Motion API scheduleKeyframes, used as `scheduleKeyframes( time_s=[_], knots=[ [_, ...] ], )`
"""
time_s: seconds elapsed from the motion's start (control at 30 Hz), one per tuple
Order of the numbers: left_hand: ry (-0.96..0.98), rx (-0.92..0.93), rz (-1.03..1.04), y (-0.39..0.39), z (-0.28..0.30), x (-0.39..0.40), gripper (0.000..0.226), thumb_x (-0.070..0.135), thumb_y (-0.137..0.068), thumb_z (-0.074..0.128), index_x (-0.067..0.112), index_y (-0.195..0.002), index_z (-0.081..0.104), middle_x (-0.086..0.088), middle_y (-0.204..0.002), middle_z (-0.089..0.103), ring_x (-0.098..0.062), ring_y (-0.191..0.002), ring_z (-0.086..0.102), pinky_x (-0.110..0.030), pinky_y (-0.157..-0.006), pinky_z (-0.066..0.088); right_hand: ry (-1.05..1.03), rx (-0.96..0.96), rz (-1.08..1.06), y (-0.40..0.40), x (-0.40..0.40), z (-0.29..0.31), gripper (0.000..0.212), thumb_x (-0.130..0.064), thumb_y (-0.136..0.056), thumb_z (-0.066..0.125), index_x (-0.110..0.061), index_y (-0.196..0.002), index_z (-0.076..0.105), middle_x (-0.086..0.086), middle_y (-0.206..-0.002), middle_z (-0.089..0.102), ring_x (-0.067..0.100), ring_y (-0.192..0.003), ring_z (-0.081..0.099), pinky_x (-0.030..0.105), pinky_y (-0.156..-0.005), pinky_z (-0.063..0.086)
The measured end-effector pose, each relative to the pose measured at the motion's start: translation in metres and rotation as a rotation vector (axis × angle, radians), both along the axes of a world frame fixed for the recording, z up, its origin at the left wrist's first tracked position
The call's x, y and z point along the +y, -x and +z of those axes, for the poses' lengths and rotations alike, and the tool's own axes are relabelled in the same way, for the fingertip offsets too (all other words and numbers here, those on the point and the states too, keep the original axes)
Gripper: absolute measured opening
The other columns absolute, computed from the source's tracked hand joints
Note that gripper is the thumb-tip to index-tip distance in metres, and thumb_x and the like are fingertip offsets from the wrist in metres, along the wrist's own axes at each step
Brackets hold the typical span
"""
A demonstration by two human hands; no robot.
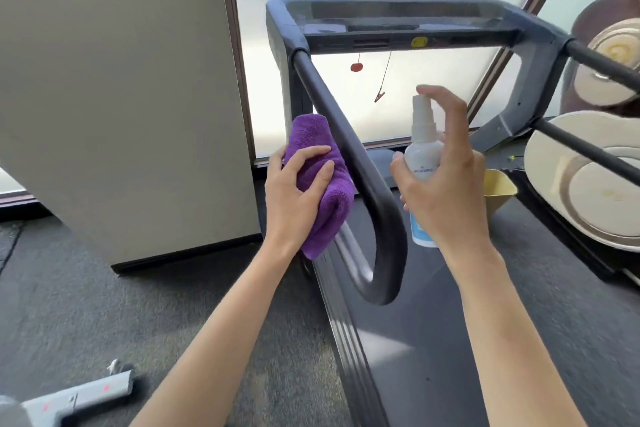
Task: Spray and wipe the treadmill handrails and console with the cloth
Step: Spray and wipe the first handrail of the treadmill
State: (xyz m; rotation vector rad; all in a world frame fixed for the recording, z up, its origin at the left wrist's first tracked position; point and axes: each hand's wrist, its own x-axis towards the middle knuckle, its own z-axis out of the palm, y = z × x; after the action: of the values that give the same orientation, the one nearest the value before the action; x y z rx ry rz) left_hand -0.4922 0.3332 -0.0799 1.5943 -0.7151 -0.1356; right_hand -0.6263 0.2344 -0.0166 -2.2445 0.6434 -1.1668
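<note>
My left hand (298,184) grips a folded purple cloth (318,139) just left of the treadmill's dark left handrail (346,135), which curves down in a loop below. My right hand (446,177) holds a white spray bottle (423,146) upright to the right of that rail, index finger on top of the nozzle. The grey console (398,24) spans the top of the frame, with a dark screen above it. The right handrail (602,68) runs off the right edge.
A beige wall panel (121,97) stands close on the left. A red safety key (356,66) and clip cord hang under the console. A yellow bin (498,187) and round cream seats (588,184) crowd the right. A grey device (79,399) lies on the carpet at bottom left.
</note>
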Motion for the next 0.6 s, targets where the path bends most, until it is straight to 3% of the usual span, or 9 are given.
scheduleKeyframes(
  time_s=[0.07,0.2,0.27,0.3,0.4,0.5,0.6],
  knots=[
    [-0.012,-0.016,-0.021,-0.026,-0.002,0.011,0.020,0.026,-0.089,0.068,0.034,-0.107,0.067,0.000,-0.126,0.047,-0.007,-0.116,0.049,-0.018,-0.104,0.036,0.039,-0.013,-0.021,-0.022,0.018,0.001,0.062,-0.004,-0.084,0.070,-0.021,-0.138,0.043,-0.025,-0.097,0.049,0.010,-0.064,0.059,0.017,-0.056,0.053],
    [-0.079,-0.024,-0.115,-0.088,-0.012,0.032,0.020,0.026,-0.090,0.067,0.033,-0.109,0.067,-0.001,-0.127,0.047,-0.009,-0.117,0.048,-0.010,-0.101,0.033,-0.047,-0.040,-0.095,-0.069,0.057,-0.018,0.061,-0.009,-0.086,0.071,-0.021,-0.138,0.041,-0.018,-0.086,0.050,0.014,-0.058,0.060,0.029,-0.054,0.056],
    [-0.102,-0.020,-0.166,-0.116,-0.019,0.041,0.021,0.027,-0.091,0.066,0.031,-0.111,0.068,0.000,-0.127,0.048,-0.007,-0.116,0.049,-0.005,-0.098,0.032,-0.077,-0.025,-0.172,-0.086,0.073,-0.036,0.064,-0.005,-0.085,0.070,-0.019,-0.139,0.040,-0.019,-0.086,0.050,0.006,-0.062,0.061,0.016,-0.054,0.053],
    [-0.115,-0.017,-0.196,-0.129,-0.023,0.044,0.022,0.027,-0.091,0.065,0.030,-0.112,0.068,0.000,-0.127,0.048,-0.005,-0.115,0.049,-0.002,-0.095,0.031,-0.096,-0.008,-0.220,-0.093,0.079,-0.047,0.065,-0.003,-0.084,0.069,-0.020,-0.140,0.040,-0.016,-0.084,0.052,0.005,-0.062,0.062,0.016,-0.054,0.053],
    [-0.158,-0.033,-0.296,-0.161,-0.035,0.046,0.023,0.029,-0.091,0.064,0.031,-0.114,0.068,0.000,-0.125,0.048,0.001,-0.110,0.049,0.003,-0.091,0.028,-0.205,0.058,-0.335,-0.110,0.091,-0.074,0.068,-0.002,-0.082,0.065,-0.027,-0.139,0.038,0.002,-0.088,0.061,0.025,-0.062,0.064,0.045,-0.058,0.058],
    [-0.196,-0.066,-0.386,-0.182,-0.048,0.038,0.023,0.030,-0.091,0.064,0.031,-0.113,0.068,0.000,-0.125,0.049,0.010,-0.109,0.045,0.005,-0.088,0.026,-0.267,0.107,-0.434,-0.131,0.090,-0.097,0.066,-0.004,-0.083,0.064,-0.034,-0.136,0.037,0.003,-0.095,0.061,0.032,-0.066,0.061,0.047,-0.060,0.055],
    [-0.239,-0.085,-0.476,-0.200,-0.061,0.022,0.021,0.031,-0.090,0.065,0.037,-0.110,0.066,0.000,-0.129,0.049,-0.005,-0.117,0.047,-0.001,-0.095,0.029,-0.285,0.135,-0.538,-0.151,0.079,-0.117,0.063,-0.011,-0.085,0.065,-0.037,-0.136,0.037,0.001,-0.092,0.061,0.033,-0.071,0.060,0.042,-0.063,0.053]
  ],
)
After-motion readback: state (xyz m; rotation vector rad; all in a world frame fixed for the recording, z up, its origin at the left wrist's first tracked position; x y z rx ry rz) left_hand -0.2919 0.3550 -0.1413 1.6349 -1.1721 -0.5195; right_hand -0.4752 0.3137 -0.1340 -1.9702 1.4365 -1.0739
